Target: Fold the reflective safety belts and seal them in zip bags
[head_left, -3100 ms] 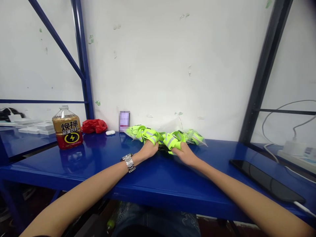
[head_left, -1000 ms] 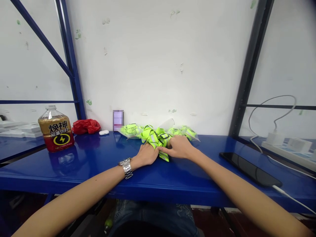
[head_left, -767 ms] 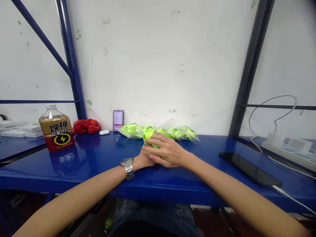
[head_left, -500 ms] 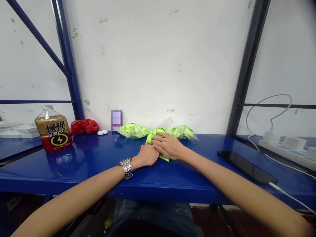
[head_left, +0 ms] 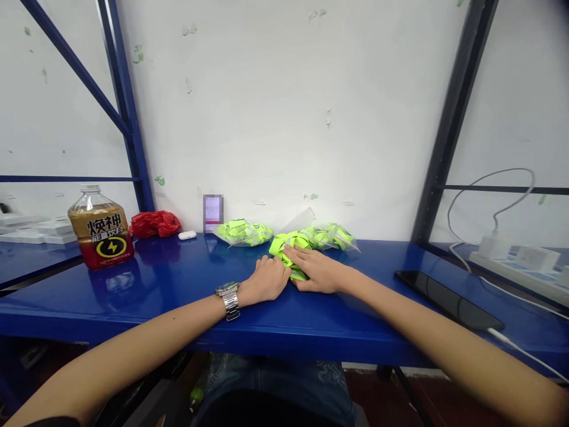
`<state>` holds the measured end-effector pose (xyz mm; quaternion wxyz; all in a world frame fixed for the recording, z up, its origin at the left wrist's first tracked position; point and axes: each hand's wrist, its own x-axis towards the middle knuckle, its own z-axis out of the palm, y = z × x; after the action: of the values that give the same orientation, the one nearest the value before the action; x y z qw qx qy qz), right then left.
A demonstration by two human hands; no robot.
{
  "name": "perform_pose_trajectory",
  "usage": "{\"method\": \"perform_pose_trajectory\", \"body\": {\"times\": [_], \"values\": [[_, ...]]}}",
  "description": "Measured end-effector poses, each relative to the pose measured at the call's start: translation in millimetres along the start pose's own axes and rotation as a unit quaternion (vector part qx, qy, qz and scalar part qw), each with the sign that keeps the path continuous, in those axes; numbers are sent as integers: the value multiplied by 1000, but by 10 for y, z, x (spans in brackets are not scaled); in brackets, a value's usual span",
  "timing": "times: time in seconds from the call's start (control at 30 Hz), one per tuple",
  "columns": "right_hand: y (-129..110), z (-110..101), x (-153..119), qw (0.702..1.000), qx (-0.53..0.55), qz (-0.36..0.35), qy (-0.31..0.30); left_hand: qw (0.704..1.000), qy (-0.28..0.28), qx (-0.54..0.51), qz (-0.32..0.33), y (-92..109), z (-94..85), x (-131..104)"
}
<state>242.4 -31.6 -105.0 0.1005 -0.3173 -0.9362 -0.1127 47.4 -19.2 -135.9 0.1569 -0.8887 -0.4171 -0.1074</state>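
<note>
A bunched bundle of neon-yellow reflective fabric [head_left: 291, 241] with grey strips lies on the blue table, just beyond my hands. My left hand [head_left: 270, 279], with a metal watch [head_left: 229, 299] on its wrist, is closed into a loose fist at the bundle's near left edge; some fabric runs in under its fingers. My right hand [head_left: 317, 270] lies on the bundle's right side, its fingers stretched out over the fabric and its thumb near my left hand. The fabric under both hands is hidden. Clear bags of similar yellow material, one on the left [head_left: 245, 232] and one on the right [head_left: 335, 236], lie behind.
A large drink bottle [head_left: 101, 231], a red plastic bag [head_left: 155, 223], a small white case [head_left: 187, 235] and an upright phone [head_left: 213, 213] stand or lie at left. At right lies a black phone [head_left: 448, 299] on a white cable, near a power strip [head_left: 520, 270].
My right hand has slid off my left hand and moved slightly right, its fingers on the fabric. My left hand is more curled. More of the yellow fabric shows, looser than before.
</note>
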Motion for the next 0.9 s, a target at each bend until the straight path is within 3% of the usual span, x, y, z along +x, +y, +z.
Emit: {"method": "perform_pose_trajectory", "body": {"times": [0.13, 0.27, 0.47, 0.73, 0.9], "values": [[-23, 21, 0, 1000, 26, -5, -10, 998, 1, 52, 21, 39, -78, -61], [-39, 76, 15, 999, 0, -34, 21, 999, 9, 49, 19, 53, -104, -61], [3, 128, 40, 997, -40, -56, 41, 996, 10, -74, -50, 24, -105, -25], [97, 194, 57, 997, -35, -25, 57, 969, -31, -244, 23, -207, -145, -115], [137, 201, 62, 997, -4, 31, 70, 977, 31, -209, 18, -283, 12, -45]]}}
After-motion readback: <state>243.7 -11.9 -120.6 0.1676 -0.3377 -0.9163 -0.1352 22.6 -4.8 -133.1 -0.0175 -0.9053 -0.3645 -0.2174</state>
